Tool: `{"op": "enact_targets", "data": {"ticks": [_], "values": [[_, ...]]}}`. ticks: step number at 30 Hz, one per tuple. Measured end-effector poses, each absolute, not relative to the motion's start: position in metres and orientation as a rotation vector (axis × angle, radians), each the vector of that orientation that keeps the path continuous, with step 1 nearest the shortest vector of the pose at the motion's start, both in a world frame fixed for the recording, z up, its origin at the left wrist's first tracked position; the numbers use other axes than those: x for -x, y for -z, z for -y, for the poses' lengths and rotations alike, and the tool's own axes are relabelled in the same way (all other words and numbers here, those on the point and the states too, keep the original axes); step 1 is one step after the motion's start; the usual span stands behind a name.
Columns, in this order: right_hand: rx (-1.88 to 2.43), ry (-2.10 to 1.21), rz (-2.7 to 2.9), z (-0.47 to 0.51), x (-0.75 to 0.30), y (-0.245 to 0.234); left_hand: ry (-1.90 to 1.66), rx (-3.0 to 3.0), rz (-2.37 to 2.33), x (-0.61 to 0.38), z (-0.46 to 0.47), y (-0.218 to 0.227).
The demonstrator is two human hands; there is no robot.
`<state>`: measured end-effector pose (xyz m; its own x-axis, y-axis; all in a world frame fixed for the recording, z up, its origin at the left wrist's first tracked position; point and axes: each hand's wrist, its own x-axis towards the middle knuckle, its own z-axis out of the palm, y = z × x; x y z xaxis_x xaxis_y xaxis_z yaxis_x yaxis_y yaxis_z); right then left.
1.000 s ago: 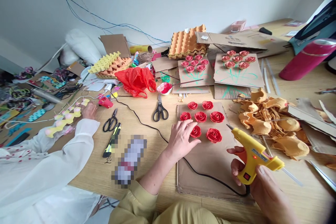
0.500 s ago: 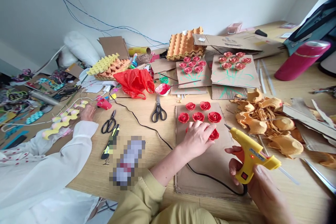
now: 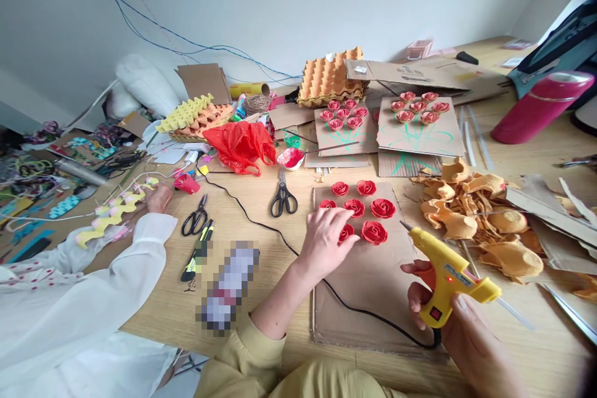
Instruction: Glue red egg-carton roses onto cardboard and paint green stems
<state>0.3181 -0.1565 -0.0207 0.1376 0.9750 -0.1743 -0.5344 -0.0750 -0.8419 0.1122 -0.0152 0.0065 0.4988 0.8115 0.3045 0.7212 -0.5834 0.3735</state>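
Note:
In the head view my right hand (image 3: 466, 323) is closed round the handle of a yellow hot glue gun (image 3: 448, 283). A clear glue stick pokes from its back, a red light glows on its side, and its nozzle points left toward the roses. My left hand (image 3: 326, 239) is over the lower left rose, its thumb apart from the outstretched fingers. That red rose (image 3: 346, 234) shows between thumb and fingers, partly hidden; firm contact is unclear. Several more red roses, one a larger rose (image 3: 374, 232), lie in a cluster on a cardboard sheet (image 3: 368, 298).
Orange egg-carton pieces (image 3: 466, 217) heap at right beside a pink bottle (image 3: 541, 109). Two cardboard pieces with roses and green lines stand behind. Black-handled scissors (image 3: 283, 199), a utility knife (image 3: 196, 252) and the gun's black cord (image 3: 368, 310) lie about. A co-worker's hand (image 3: 159, 198) is at left.
My left hand has shifted left from the lower right rose, which is now uncovered, to the lower left one. My right hand still holds the glue gun in nearly the same place.

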Motion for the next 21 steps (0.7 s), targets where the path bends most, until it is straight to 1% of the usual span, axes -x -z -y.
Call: {"op": "enact_targets", "data": {"ticks": [4,12,21], "values": [[0.98,-1.394,0.596,0.157,-0.319,0.025,-0.706,-2.445,-1.437,-0.089,0.021,-0.001],[1.002,-1.362,0.517,0.155,-0.311,0.013,-0.554,-2.477,-1.42,-0.098,0.027,0.012],[1.02,-1.367,0.539,0.155,-0.31,0.012,-0.576,-2.443,-1.42,-0.096,0.026,0.016]]}}
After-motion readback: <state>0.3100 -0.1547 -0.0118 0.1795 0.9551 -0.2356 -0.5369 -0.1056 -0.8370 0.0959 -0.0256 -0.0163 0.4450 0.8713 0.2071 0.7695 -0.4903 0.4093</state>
